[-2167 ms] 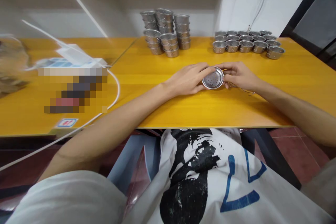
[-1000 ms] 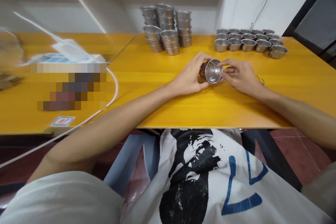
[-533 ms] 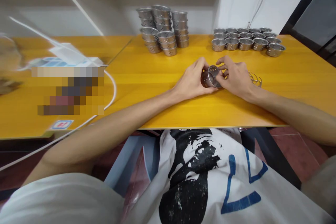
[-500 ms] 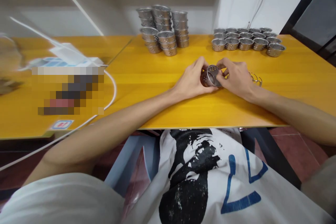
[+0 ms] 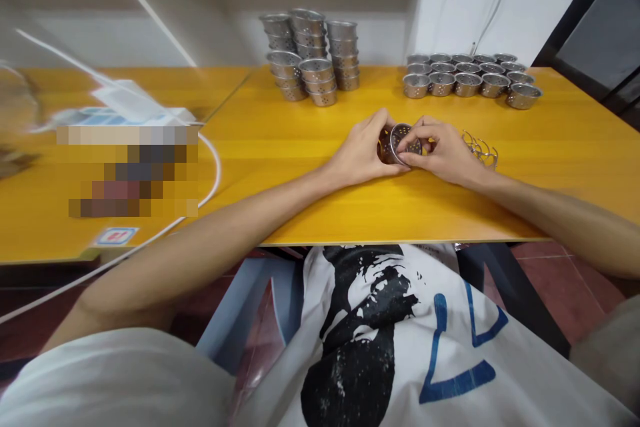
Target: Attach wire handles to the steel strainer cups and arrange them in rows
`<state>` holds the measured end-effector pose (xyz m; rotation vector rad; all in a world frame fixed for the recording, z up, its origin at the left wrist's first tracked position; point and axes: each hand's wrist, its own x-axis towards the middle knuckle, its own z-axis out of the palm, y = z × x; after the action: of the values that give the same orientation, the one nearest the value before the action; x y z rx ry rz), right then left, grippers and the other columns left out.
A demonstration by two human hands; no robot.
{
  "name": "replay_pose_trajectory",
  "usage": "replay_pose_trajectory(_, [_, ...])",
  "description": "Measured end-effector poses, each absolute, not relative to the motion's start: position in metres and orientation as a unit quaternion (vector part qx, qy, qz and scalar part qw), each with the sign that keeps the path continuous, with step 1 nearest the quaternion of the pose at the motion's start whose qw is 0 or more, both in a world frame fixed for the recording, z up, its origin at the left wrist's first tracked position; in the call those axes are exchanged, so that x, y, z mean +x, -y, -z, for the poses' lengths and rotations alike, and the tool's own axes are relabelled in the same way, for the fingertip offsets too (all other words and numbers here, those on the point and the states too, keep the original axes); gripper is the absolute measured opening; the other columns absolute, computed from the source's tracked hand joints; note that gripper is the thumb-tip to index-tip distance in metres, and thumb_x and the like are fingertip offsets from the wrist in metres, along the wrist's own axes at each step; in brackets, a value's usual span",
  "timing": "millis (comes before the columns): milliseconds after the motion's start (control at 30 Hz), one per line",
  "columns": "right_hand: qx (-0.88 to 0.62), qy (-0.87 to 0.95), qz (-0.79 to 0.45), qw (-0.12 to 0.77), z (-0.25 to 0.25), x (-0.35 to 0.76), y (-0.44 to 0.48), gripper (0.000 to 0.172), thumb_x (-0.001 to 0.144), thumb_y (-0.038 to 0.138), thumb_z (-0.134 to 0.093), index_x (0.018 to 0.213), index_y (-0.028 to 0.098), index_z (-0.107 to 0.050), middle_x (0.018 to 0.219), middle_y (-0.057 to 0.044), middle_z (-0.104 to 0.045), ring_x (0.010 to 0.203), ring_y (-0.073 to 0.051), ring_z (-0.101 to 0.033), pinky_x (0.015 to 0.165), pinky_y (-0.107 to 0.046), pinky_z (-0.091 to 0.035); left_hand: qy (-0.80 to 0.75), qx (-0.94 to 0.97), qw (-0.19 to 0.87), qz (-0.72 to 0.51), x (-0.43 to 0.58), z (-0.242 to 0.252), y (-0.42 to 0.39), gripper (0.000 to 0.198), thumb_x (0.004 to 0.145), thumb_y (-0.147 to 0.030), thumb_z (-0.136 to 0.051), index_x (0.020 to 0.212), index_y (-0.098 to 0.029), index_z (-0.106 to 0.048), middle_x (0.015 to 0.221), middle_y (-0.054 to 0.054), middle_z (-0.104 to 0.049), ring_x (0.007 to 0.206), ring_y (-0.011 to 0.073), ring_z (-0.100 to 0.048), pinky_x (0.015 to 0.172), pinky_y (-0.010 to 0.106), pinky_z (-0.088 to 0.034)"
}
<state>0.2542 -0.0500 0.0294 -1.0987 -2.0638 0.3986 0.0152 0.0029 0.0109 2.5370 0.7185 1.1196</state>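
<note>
A perforated steel strainer basket [image 5: 397, 135] lies tipped on its side above the front part of the table, its round mouth turned to the right. My left hand [image 5: 361, 150] is wrapped round its body, thumb below and fingers above. At the mouth, my right hand [image 5: 440, 149] has thumb and forefinger pinched together just inside the rim. Whatever small piece may sit between those fingertips is hidden. Several thin curved wire pieces [image 5: 481, 149] lie on the table just behind my right wrist.
Stacked strainer baskets [image 5: 319, 73] stand at the back of the yellow table [image 5: 300, 213]. To their right, single baskets [image 5: 468, 85] stand in rows. A white cable [image 5: 218, 167] loops across the left side near a white box [image 5: 123, 100] and a blurred-out patch.
The basket has shifted slightly left and its mouth shows more. My right fingers have moved left, into the mouth, and more of the wire pieces is uncovered.
</note>
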Motion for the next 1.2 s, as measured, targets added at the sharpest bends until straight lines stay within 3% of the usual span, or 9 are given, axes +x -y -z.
replay_pose_trajectory(167, [-0.463, 0.792, -0.061, 0.392, -0.03, 0.252, 0.057, 0.039, 0.087, 0.039, -0.094, 0.121, 0.027, -0.076, 0.124, -0.01, -0.07, 0.11, -0.032, -0.068, 0.105, -0.053, -0.06, -0.244, 0.883, 0.15, -0.372, 0.013, -0.013, -0.004, 0.07, 0.081, -0.063, -0.103, 0.121, -0.024, -0.06, 0.121, 0.008, -0.079, 0.107, 0.0315, -0.078, 0.095, 0.046, -0.063])
replay_pose_trajectory(333, [-0.472, 0.807, -0.059, 0.35, -0.035, 0.254, 0.058, 0.052, 0.102, 0.055, -0.083, 0.147, 0.033, -0.068, 0.138, -0.011, -0.075, 0.122, -0.037, -0.071, 0.112, -0.059, -0.063, -0.264, 0.879, 0.168, -0.359, 0.013, -0.016, -0.003, 0.077, 0.078, -0.065, -0.106, 0.129, -0.021, -0.067, 0.126, 0.011, -0.082, 0.111, 0.0323, -0.08, 0.1, 0.046, -0.065])
replay_pose_trajectory(467, [-0.452, 0.83, -0.025, 0.327, -0.035, 0.259, 0.054, 0.045, 0.104, 0.068, -0.079, 0.134, 0.034, -0.079, 0.134, -0.011, -0.078, 0.131, -0.041, -0.069, 0.12, -0.066, -0.058, -0.274, 0.867, 0.199, -0.366, 0.011, -0.02, -0.005, 0.077, 0.081, -0.071, -0.102, 0.131, -0.02, -0.07, 0.128, 0.012, -0.083, 0.111, 0.0309, -0.081, 0.1, 0.044, -0.066])
replay_pose_trajectory(633, [-0.405, 0.848, -0.035, 0.341, -0.032, 0.262, 0.051, 0.032, 0.102, 0.057, -0.084, 0.123, 0.032, -0.088, 0.143, -0.013, -0.074, 0.14, -0.04, -0.07, 0.126, -0.064, -0.055, -0.266, 0.852, 0.237, -0.383, 0.011, -0.021, -0.007, 0.078, 0.085, -0.07, -0.099, 0.136, -0.02, -0.068, 0.137, 0.015, -0.082, 0.119, 0.0321, -0.082, 0.107, 0.046, -0.066])
replay_pose_trajectory(800, [-0.389, 0.859, -0.049, 0.329, -0.045, 0.281, 0.031, 0.027, 0.097, 0.046, -0.089, 0.119, 0.031, -0.085, 0.14, -0.01, -0.079, 0.13, -0.036, -0.077, 0.117, -0.058, -0.061, -0.256, 0.843, 0.244, -0.404, 0.01, -0.014, -0.02, 0.086, 0.083, -0.042, -0.102, 0.154, -0.024, -0.056, 0.156, 0.018, -0.072, 0.127, 0.0316, -0.079, 0.109, 0.047, -0.067])
replay_pose_trajectory(900, [-0.479, 0.809, -0.015, 0.342, -0.059, 0.325, 0.008, 0.052, 0.085, 0.042, -0.101, 0.13, 0.027, -0.079, 0.121, -0.009, -0.084, 0.105, -0.034, -0.079, 0.099, -0.055, -0.065, -0.294, 0.831, 0.23, -0.413, 0.003, -0.01, -0.034, 0.078, 0.088, -0.028, -0.089, 0.157, -0.027, -0.052, 0.16, 0.018, -0.064, 0.115, 0.0243, -0.079, 0.093, 0.04, -0.069])
replay_pose_trajectory(1000, [-0.608, 0.725, 0.064, 0.318, -0.067, 0.38, -0.013, 0.067, 0.079, 0.035, -0.107, 0.136, 0.018, -0.076, 0.117, -0.018, -0.083, 0.105, -0.034, -0.076, 0.096, -0.052, -0.058, -0.328, 0.823, 0.209, -0.414, -0.006, -0.01, -0.046, 0.065, 0.092, -0.022, -0.079, 0.152, -0.024, -0.055, 0.154, 0.016, -0.064, 0.108, 0.0196, -0.078, 0.088, 0.035, -0.069])
replay_pose_trajectory(1100, [-0.693, 0.655, 0.116, 0.277, -0.067, 0.423, -0.023, 0.07, 0.08, 0.032, -0.107, 0.138, 0.008, -0.076, 0.12, -0.029, -0.081, 0.11, -0.032, -0.072, 0.093, -0.049, -0.049, -0.339, 0.827, 0.198, -0.402, -0.011, -0.009, -0.052, 0.062, 0.091, -0.02, -0.078, 0.149, -0.022, -0.057, 0.15, 0.015, -0.064, 0.102, 0.0184, -0.077, 0.089, 0.036, -0.069])
replay_pose_trajectory(1200, [-0.705, 0.646, 0.107, 0.274, -0.062, 0.44, -0.026, 0.065, 0.079, 0.031, -0.106, 0.133, 0.007, -0.077, 0.124, -0.03, -0.078, 0.106, -0.027, -0.069, 0.091, -0.048, -0.044, -0.34, 0.831, 0.2, -0.393, -0.011, -0.006, -0.053, 0.062, 0.089, -0.02, -0.079, 0.148, -0.023, -0.058, 0.148, 0.014, -0.064, 0.101, 0.0193, -0.077, 0.089, 0.038, -0.07])
